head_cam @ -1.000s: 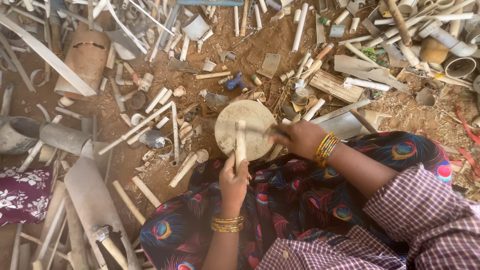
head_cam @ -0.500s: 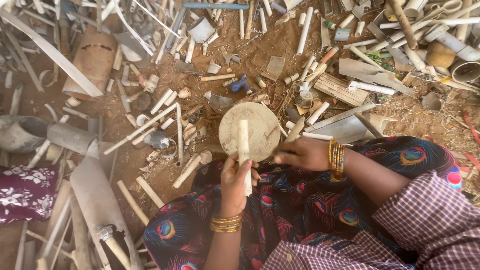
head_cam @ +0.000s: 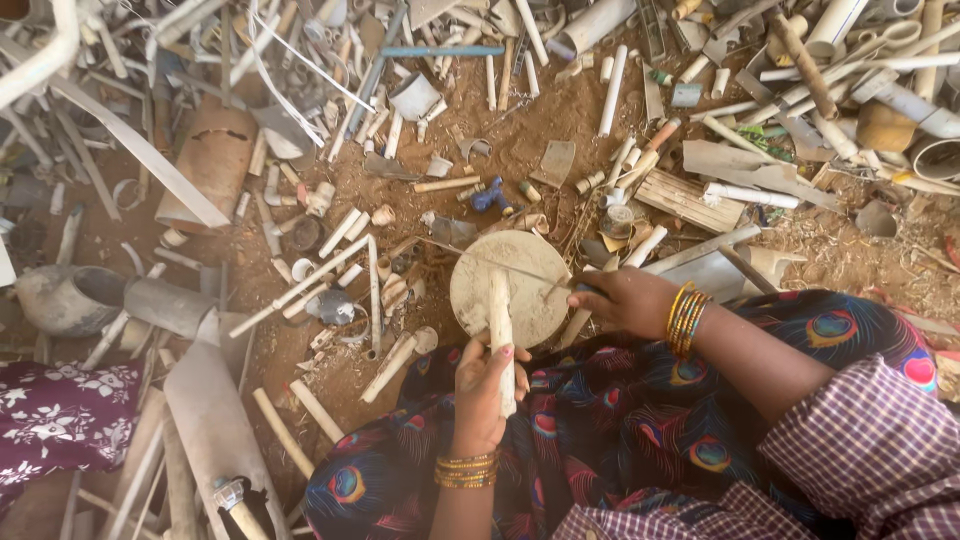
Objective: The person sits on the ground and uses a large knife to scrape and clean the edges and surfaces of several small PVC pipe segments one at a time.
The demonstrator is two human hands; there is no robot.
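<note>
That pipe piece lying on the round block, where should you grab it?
Probably the near end, coming from below: the short pale pipe points toward the person and sticks out past the round block, where the left hand wraps it, clear of the right hand's blade.

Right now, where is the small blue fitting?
In the head view, the small blue fitting lies on the dirt, above the round wooden block, left of centre among pipe offcuts.

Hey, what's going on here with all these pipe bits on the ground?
A person sits on the dirt amid scattered pieces of plastic pipe. The left hand holds a short pale pipe piece with its far end on a round wooden block. The right hand grips a thin blade laid across the block, near the pipe's end. A dark patterned cloth covers the lap.
</note>
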